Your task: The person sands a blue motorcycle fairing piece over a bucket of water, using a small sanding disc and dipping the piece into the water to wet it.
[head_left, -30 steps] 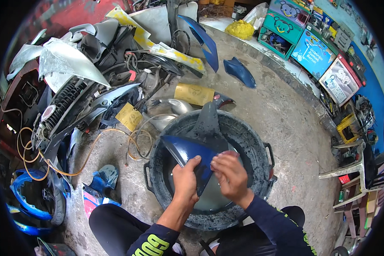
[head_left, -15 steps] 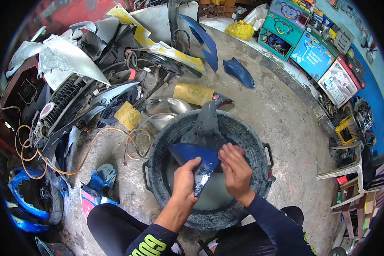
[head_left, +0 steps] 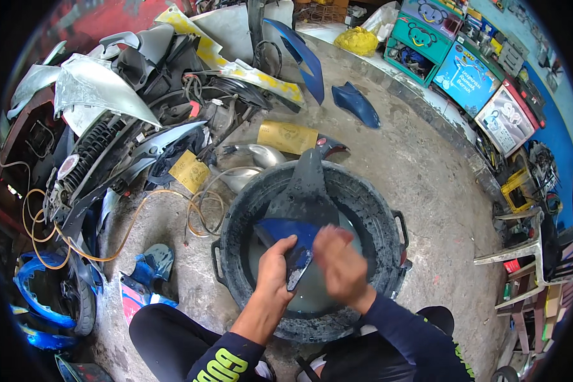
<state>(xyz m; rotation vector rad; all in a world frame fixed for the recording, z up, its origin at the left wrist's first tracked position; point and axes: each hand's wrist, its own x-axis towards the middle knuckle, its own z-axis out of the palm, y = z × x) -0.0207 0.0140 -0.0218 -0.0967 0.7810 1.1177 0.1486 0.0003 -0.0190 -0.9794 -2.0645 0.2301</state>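
Note:
My left hand (head_left: 272, 274) grips a glossy blue triangular panel (head_left: 286, 230), its thumb along the edge, over a big black tub (head_left: 239, 293) of cloudy grey water (head_left: 312, 299). The panel's lower tip has pale wet streaks. My right hand (head_left: 344, 270) is at the panel's right side, motion-blurred, fingers closed on what looks like a small reddish pad (head_left: 339, 234), mostly hidden by them. A dark grey plastic part (head_left: 305, 181) rests in the tub behind the panel, its narrow end rising over the far rim.
A heap of vehicle body panels (head_left: 105, 92) and a coiled orange hose (head_left: 114, 256) lie left. Yellow sheets (head_left: 286, 137) and blue panels (head_left: 356, 107) lie beyond the tub. Crates (head_left: 412, 54) line the raised ledge at upper right. A worn plastic chair (head_left: 522, 251) stands right.
The blue panel has shifted slightly right and down and changed tilt. My right hand has moved about along the panel's right side and is now blurred, lower than half a second ago.

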